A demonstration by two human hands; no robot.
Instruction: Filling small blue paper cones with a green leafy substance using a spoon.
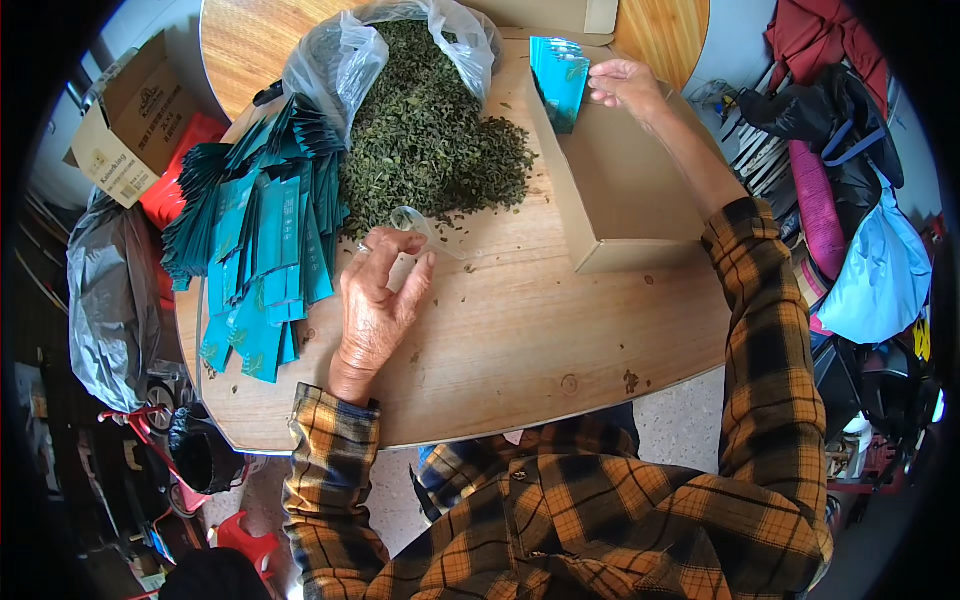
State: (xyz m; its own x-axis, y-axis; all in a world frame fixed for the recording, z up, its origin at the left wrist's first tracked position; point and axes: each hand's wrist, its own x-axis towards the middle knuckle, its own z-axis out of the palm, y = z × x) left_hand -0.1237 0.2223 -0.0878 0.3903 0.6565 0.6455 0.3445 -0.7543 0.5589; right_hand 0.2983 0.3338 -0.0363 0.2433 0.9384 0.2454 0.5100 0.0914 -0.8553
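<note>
My left hand (382, 300) is over the wooden table (510, 352), fingers curled beside a clear plastic scoop (427, 231); whether they grip it is hard to tell. Just beyond lies a heap of dried green leaves (435, 142), spilling from a clear plastic bag (315, 64). To the left is a pile of teal printed packets (262, 232). My right hand (622, 84) is above an open cardboard box (637, 172), thumb and fingertips at the edge of a row of upright teal packets (562, 82) in the box's far left corner. Whether it grips a packet is unclear.
At the far left stand an open carton (127, 127) with writing, a red plastic item (191, 172) and a grey plastic bag (112, 300). More cardboard (555, 15) lies at the table's back. Clothes and bags (870, 255) are heaped beyond the right side.
</note>
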